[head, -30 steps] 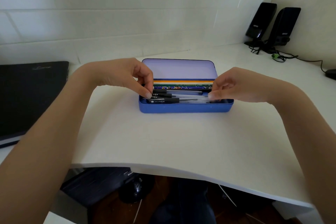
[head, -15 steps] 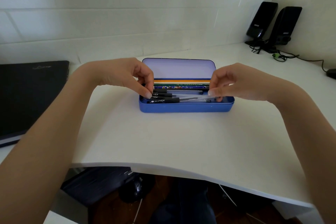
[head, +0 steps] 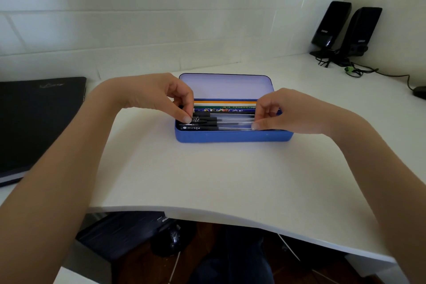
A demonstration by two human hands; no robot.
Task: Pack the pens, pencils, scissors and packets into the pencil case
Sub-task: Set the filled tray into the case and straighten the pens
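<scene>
An open blue pencil case [head: 232,138] sits mid-desk with its lid [head: 226,86] raised toward the wall. Several coloured pencils [head: 224,105] lie along its back. In front of them lie several clear pens with black caps [head: 207,124]. My left hand [head: 159,97] pinches the capped end of a pen at the case's left side. My right hand [head: 283,110] pinches the clear end of the pens at the right side. Both hands rest over the case. Scissors and packets are not visible.
A closed black laptop [head: 39,122] lies at the left of the white desk [head: 207,180]. Two black speakers [head: 345,30] with cables [head: 359,69] stand at the back right corner. A dark mouse [head: 419,92] shows at the right edge. The desk's front edge curves just below.
My right hand has shifted slightly left and lifted over the pens' clear ends. My left hand has stayed on the capped ends.
</scene>
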